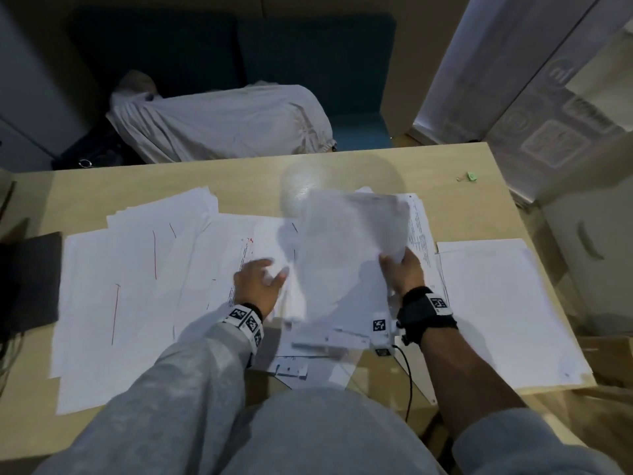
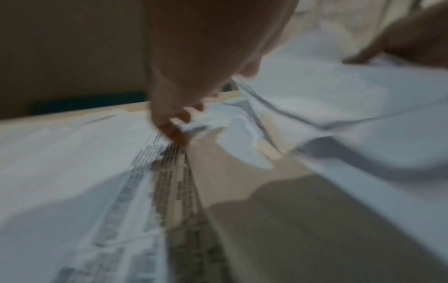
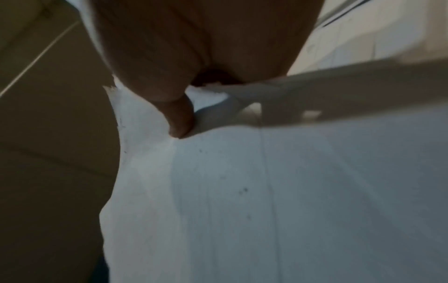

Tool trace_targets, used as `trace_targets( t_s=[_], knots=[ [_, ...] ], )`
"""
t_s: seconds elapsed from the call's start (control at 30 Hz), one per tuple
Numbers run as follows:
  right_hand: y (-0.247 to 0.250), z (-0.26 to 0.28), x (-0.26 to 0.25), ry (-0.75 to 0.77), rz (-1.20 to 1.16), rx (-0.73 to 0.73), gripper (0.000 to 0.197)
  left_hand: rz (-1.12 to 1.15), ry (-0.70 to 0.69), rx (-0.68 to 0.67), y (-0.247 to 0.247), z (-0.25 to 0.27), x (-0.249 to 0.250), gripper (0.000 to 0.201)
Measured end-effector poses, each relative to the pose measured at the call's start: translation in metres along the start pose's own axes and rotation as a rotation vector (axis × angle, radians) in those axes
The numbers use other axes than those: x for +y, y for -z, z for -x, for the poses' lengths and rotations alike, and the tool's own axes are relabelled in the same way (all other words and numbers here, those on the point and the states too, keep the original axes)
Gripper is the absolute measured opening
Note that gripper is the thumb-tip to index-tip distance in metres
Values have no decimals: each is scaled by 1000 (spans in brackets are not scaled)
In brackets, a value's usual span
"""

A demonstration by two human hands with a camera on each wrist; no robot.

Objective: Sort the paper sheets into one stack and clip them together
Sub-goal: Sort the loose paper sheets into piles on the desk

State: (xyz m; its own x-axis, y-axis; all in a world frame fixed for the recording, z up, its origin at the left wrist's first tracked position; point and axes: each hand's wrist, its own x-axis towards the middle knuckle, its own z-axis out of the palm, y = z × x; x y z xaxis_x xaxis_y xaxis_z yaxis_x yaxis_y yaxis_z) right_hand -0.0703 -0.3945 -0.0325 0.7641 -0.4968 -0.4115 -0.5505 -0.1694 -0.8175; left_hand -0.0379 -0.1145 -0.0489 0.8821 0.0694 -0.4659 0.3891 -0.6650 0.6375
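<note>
Gathering is under way at the near edge of the pale wooden table (image 1: pixel 479 166), where loose white printed paper sheets (image 1: pixel 137 286) lie fanned and overlapping, some jutting past the near edge, so none is squared to another yet. The right hand (image 1: pixel 404 272) pinches a small bundle of white sheets (image 1: pixel 349 241) at its near right corner, thumb (image 3: pixel 180 118) on top, lifting it off the table; the grip at one corner lets the bundle hang and swing, blurred in motion, probably so it can be carried onto the others. The left hand (image 1: pixel 260 282) lies with fingers spread and fairly straight on the printed sheets just left of the bundle, likely pinning them so they do not slide. To the right a neater white pile (image 1: pixel 496 303) rests apart. Far right, well away from all paper, sits the small green binder clip (image 1: pixel 471 176), untouched; clipping looks some way off.
</note>
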Motion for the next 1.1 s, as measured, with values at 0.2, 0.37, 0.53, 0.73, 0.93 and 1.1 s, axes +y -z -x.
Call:
trace_targets(
  t_s=[0.2, 0.37, 0.53, 0.73, 0.93, 1.1],
  knots=[
    [33, -12, 14, -80, -267, 282, 38, -284, 209, 6, 11, 5, -15, 105],
    [37, -6, 18, -139, -275, 157, 30, -78, 125, -72, 18, 5, -18, 59],
    [2, 17, 11, -109, -230, -46, 28, 86, 78, -124, 28, 8, -14, 50],
    [-54, 32, -6, -103, -199, -191, 33, 273, 64, -112, 58, 11, -24, 41],
    [-95, 34, -26, -33, -76, -223, 26, 399, 73, -5, 101, 15, -43, 30],
    [-113, 40, -41, -34, -244, -317, 26, 486, 100, -109, 109, 10, -60, 47]
  ],
)
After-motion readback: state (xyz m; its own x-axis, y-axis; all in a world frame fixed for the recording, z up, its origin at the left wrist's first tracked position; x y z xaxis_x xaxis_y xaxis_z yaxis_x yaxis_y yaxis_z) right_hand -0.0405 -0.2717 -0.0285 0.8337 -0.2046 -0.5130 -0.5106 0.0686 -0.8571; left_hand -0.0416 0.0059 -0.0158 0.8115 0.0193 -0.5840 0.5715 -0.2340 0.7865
